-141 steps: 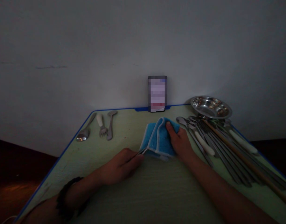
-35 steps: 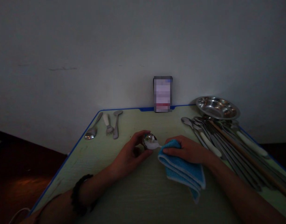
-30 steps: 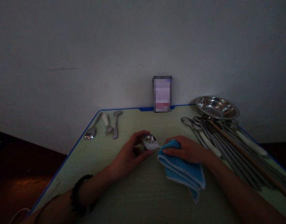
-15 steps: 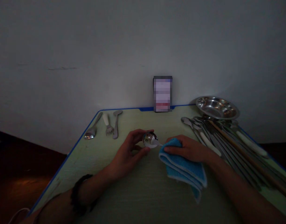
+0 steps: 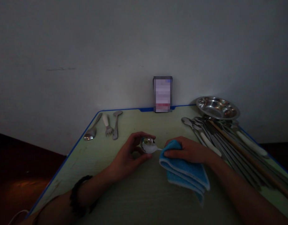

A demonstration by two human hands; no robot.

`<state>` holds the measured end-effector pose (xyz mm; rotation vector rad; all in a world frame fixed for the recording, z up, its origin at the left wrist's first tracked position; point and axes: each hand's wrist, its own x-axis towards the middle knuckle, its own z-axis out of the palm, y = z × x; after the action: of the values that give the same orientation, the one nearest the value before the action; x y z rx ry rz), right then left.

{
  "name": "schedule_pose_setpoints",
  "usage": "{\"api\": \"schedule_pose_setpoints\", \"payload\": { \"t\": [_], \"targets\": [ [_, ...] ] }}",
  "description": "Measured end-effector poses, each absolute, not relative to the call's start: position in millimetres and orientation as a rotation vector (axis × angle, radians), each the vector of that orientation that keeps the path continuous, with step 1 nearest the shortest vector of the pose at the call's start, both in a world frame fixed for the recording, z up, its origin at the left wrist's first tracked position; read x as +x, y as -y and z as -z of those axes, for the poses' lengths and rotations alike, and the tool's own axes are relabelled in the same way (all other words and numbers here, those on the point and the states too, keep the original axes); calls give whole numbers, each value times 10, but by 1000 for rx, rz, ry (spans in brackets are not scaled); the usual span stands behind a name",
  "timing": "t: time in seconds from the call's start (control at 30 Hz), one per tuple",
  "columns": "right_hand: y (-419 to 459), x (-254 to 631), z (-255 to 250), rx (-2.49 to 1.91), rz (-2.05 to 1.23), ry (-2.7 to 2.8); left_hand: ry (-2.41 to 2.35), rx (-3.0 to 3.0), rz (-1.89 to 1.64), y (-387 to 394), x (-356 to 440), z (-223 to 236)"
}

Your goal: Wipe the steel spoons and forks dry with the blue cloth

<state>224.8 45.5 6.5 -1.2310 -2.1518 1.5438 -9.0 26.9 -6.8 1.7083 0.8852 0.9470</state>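
Note:
A shiny metal spoon (image 5: 147,146) is between my hands, its bowl to the left and its handle running into a folded blue cloth (image 5: 185,172). My left hand (image 5: 131,153) curls about the bowl, fingers behind and thumb along the lower edge. With the cloth wrapped over the handle, my right hand (image 5: 186,150) is closed on both; most of the handle is hidden. To the left lie a spoon (image 5: 91,132), a pale-handled fork (image 5: 107,126) and another utensil (image 5: 116,125) with a rounded end.
Several metal utensils (image 5: 216,140) with wooden sticks among them lie in a heap at the right. Behind them a steel bowl (image 5: 218,107) stands near the wall. A phone (image 5: 162,93) leans upright at the back edge of the blue-rimmed table (image 5: 134,200).
The spoon's bowl has shifted slightly left and down between the fingers of my left hand and has turned a little. My right hand and the cloth have barely moved.

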Motion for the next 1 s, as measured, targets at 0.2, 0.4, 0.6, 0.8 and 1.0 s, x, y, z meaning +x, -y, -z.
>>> {"api": "schedule_pose_setpoints", "payload": {
  "t": [0.2, 0.4, 0.6, 0.8, 1.0],
  "targets": [
    [-468, 2316, -62, -1242, -1582, 2087, -952, 1617, -1204, -281, -84, 83],
    [-459, 2337, -63, -1218, -1623, 2021, -875, 1622, -1268, -327, -79, 88],
    [-459, 2306, -40, -1223, -1587, 2072, -1019, 1758, -1092, -306, -115, 78],
    [-451, 2278, -34, -1294, -1552, 2075, -1010, 1863, -1021, -310, -126, 58],
    [-448, 2253, -47, -1320, -1520, 2133, -961, 1993, -983, -328, -139, 53]
  ]
}}
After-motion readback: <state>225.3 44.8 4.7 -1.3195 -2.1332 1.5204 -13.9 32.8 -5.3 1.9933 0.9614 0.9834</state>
